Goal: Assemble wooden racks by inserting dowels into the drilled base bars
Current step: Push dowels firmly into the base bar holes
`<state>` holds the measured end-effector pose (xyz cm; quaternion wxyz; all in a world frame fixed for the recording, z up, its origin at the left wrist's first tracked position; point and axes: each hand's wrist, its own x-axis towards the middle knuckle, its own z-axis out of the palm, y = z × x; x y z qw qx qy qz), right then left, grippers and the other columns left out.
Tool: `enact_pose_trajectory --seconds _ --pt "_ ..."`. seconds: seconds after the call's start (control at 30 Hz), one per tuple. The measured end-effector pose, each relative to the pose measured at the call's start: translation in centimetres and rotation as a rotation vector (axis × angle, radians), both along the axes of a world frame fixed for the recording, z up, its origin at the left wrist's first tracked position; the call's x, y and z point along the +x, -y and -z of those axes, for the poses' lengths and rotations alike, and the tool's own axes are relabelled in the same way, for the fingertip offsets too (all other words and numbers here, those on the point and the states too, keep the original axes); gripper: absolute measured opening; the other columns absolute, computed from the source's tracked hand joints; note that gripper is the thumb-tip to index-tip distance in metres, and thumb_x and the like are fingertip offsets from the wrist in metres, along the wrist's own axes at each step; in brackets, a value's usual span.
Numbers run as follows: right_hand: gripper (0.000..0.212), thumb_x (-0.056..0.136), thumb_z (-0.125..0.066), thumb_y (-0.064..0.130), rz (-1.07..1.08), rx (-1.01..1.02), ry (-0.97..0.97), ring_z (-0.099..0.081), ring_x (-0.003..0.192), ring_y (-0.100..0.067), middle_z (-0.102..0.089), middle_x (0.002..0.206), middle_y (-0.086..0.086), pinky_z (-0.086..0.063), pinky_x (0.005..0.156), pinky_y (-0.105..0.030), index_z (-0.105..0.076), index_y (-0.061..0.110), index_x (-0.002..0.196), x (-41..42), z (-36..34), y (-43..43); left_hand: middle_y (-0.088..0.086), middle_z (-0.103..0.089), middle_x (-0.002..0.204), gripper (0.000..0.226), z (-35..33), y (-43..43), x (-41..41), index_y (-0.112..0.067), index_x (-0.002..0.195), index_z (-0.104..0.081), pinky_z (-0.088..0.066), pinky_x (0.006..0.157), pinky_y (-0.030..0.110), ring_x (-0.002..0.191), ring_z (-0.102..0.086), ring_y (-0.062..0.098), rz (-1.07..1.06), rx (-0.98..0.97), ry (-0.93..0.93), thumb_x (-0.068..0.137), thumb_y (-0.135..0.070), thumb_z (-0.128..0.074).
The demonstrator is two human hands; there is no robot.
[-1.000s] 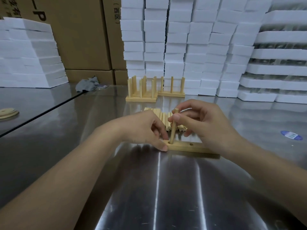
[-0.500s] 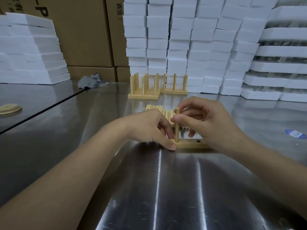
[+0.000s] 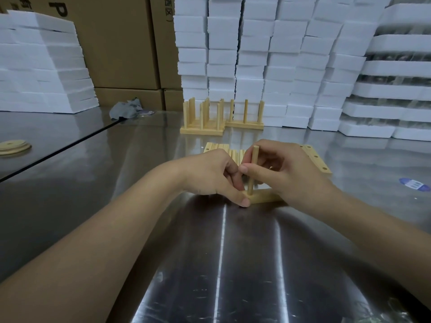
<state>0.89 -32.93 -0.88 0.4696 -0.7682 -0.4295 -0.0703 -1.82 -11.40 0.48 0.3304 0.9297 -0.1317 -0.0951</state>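
Note:
A pale wooden base bar (image 3: 263,197) lies on the steel table in the middle of the head view. One dowel (image 3: 253,169) stands upright in the hole at its left end. My right hand (image 3: 286,170) pinches that dowel between thumb and fingers about halfway up. My left hand (image 3: 217,176) grips the bar's left end, thumb against its front face. Behind the hands lies a row of loose dowels (image 3: 224,150), partly hidden. Spare drilled bars (image 3: 317,158) lie to the right of them.
Finished racks (image 3: 203,120) and a single bar with three dowels (image 3: 245,118) stand at the back. White foam blocks (image 3: 256,54) and cardboard boxes (image 3: 121,43) wall off the far side. A round wooden disc (image 3: 14,146), a grey rag (image 3: 126,109) and a blue label (image 3: 414,184) lie on the table.
The dowel has gone from tilted to upright in the end hole. The bar and both hands shifted slightly right, and my right hand now covers more of the bar.

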Motion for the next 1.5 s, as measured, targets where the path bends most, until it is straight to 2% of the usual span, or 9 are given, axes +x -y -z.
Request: enact_pose_trajectory --seconds 0.27,0.5,0.67,0.77,0.9,1.0,1.17,1.3,1.5 --pt "0.009 0.096 -0.077 0.019 -0.059 -0.044 -0.035 -0.07 0.079 -0.035 -0.072 0.081 -0.015 -0.058 0.081 -0.058 -0.073 0.012 0.092 0.1 -0.5 0.4 -0.017 -0.067 0.065 0.027 0.1 0.1 -0.3 -0.025 0.082 -0.083 -0.044 0.07 0.021 0.065 -0.061 -0.002 -0.015 -0.011 -0.013 0.073 -0.046 -0.097" --pt "0.01 0.098 -0.074 0.021 0.054 -0.026 -0.05 -0.069 0.078 -0.025 -0.072 0.078 -0.001 -0.059 0.08 -0.054 -0.071 0.021 0.088 -0.6 0.0 -0.3 -0.015 -0.068 0.068 0.029 -0.2 0.4 -0.8 -0.023 0.082 -0.081 -0.044 0.07 0.024 0.066 -0.062 -0.001 -0.032 -0.024 -0.015 0.072 -0.044 -0.099" --pt "0.022 0.098 -0.072 0.033 0.181 0.182 -0.205 -0.068 0.069 -0.017 -0.07 0.07 -0.005 -0.061 0.071 -0.035 -0.067 0.02 0.082 -2.3 0.5 -2.1 0.006 -0.074 0.092 0.039 0.0 1.6 -1.3 -0.012 0.097 -0.075 -0.055 0.084 0.038 0.082 -0.067 0.015 0.014 -0.078 0.07 0.073 -0.032 -0.099" --pt "0.037 0.098 -0.072 0.038 0.166 0.284 -0.378 -0.056 0.056 -0.019 -0.055 0.058 -0.008 -0.05 0.055 -0.025 -0.055 0.02 0.071 -3.3 0.5 -2.9 0.011 -0.071 0.091 0.035 0.0 1.9 -1.4 -0.006 0.096 -0.071 -0.055 0.082 0.035 0.081 -0.065 0.016 0.078 -0.139 0.046 0.076 -0.016 -0.097" --pt "0.047 0.097 -0.073 0.028 0.08 0.349 -0.59 -0.038 0.05 -0.016 -0.038 0.053 -0.001 -0.037 0.05 -0.028 -0.044 0.023 0.06 -3.8 0.0 -2.9 -0.011 -0.074 0.085 0.026 -0.7 1.7 -1.6 -0.026 0.088 -0.076 -0.051 0.072 0.017 0.076 -0.064 0.004 0.116 -0.106 -0.015 0.077 -0.012 -0.096" --pt "0.053 0.095 -0.071 0.012 0.058 0.349 -0.587 -0.028 0.052 -0.016 -0.028 0.057 -0.003 -0.027 0.052 -0.029 -0.033 0.021 0.06 -4.1 0.1 -3.3 -0.004 -0.075 0.084 0.016 -1.9 0.8 -1.9 -0.025 0.091 -0.079 -0.053 0.076 0.028 0.078 -0.066 0.009 0.142 0.013 -0.029 0.082 -0.016 -0.089" --pt "0.054 0.098 -0.063 0.003 0.056 0.451 -0.639 -0.018 0.047 -0.014 -0.017 0.06 -0.002 -0.013 0.05 -0.031 -0.023 0.018 0.064 -4.0 0.0 -3.9 -0.002 -0.076 0.111 0.052 -2.1 1.9 -1.9 -0.027 0.115 -0.074 -0.061 0.08 0.033 0.103 -0.073 0.015 -0.05 -0.356 0.215 0.086 0.01 -0.053" --pt "0.043 0.09 -0.054 -0.001 0.065 0.449 -0.639 -0.021 0.044 -0.014 -0.024 0.048 0.001 -0.017 0.049 -0.03 -0.037 0.018 0.055 -3.6 -0.1 -3.4 -0.01 -0.079 0.099 0.072 -0.6 4.3 -1.8 -0.026 0.119 -0.076 -0.05 0.056 0.017 0.075 -0.071 0.0 -0.085 -0.52 0.176 0.082 0.021 -0.036" --pt "0.057 0.087 -0.055 -0.01 0.025 0.438 -0.621 -0.015 0.047 -0.016 -0.018 0.054 0.002 -0.012 0.049 -0.029 -0.027 0.025 0.053 -3.5 -0.2 -3.4 0.008 -0.081 0.113 0.048 -2.1 3.2 -1.4 -0.012 0.121 -0.073 -0.064 0.085 0.032 0.111 -0.078 0.023 -0.14 -0.985 0.137 0.09 0.014 -0.048"
